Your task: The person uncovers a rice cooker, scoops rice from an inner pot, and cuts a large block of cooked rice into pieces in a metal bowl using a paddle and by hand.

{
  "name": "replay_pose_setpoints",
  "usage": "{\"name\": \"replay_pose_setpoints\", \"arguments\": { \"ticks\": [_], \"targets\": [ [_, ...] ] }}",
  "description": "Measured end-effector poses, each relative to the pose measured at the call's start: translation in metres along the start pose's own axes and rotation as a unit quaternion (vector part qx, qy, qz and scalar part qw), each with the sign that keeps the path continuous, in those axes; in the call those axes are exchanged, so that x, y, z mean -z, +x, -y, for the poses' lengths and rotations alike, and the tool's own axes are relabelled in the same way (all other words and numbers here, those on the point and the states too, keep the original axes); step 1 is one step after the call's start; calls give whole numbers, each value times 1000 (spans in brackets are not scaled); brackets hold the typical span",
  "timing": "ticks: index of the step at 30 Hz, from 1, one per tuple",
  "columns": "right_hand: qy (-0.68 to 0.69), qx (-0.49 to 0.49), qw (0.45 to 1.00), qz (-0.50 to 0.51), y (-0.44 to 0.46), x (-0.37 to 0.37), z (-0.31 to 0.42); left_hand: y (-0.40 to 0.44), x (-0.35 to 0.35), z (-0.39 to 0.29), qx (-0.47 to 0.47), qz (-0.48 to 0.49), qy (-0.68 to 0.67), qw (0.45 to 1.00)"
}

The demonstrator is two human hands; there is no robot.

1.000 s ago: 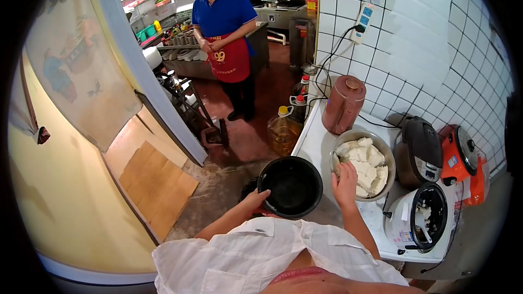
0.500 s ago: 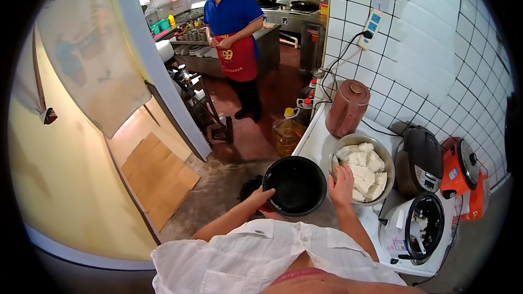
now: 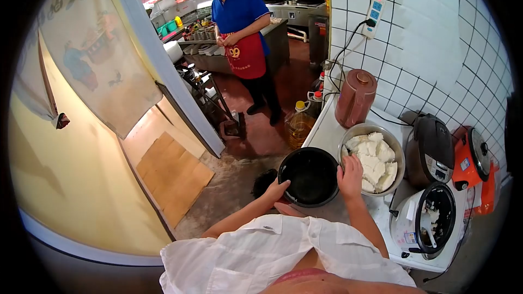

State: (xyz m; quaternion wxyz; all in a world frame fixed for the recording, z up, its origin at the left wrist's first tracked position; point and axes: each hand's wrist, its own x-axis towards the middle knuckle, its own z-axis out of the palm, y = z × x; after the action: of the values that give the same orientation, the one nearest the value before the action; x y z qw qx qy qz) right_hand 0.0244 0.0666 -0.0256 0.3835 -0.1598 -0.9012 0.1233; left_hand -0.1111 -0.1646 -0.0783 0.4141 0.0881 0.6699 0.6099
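Note:
My left hand [image 3: 277, 193] grips the left side of a black inner pot [image 3: 309, 178], thumb over its rim. The pot is held in front of my body at the counter's edge; its inside is dark, with no large contents visible. My right hand [image 3: 350, 177] is at the left rim of a metal basin [image 3: 402, 159], fingers over the rim and thumb outside, close to the pot's right edge. White cooked rice [image 3: 373, 158] lies in big clumps in the basin, which stands on the white counter [image 3: 321, 136].
Behind the basin stands a reddish-brown thermos jug [image 3: 356, 100]. To the right are a dark rice cooker [image 3: 430, 152], a red cooker [image 3: 473, 155] and an open white cooker [image 3: 406, 228] with a scoop. A person [image 3: 239, 27] in a red apron stands beyond the doorway. Oil bottles [image 3: 300, 125] are on the floor.
The view has shifted, moving the scene right and upward. The black pot is slightly nearer the basin. Both hands keep their places, and the other person has changed stance a little.

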Motion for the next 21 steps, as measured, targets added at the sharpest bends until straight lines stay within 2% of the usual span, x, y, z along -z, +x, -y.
{"name": "replay_pose_setpoints", "arguments": {
  "ticks": [6,9,15,18,21],
  "targets": [
    [0,0,1000,9,0,-1,0,-4,-2,-5,1,-7,9,1000],
    [-1,1,1000,16,0,-1,0,-25,-10,-32,68,-13,-44,997],
    [-9,6,1000,28,-1,-2,-1,-11,-5,-13,5,-4,-43,999],
    [-13,10,999,31,-2,-4,-3,27,8,32,-105,-2,20,994],
    [-15,5,999,39,-2,-4,-3,-2,1,-7,10,-1,-13,1000]
  ]
}}
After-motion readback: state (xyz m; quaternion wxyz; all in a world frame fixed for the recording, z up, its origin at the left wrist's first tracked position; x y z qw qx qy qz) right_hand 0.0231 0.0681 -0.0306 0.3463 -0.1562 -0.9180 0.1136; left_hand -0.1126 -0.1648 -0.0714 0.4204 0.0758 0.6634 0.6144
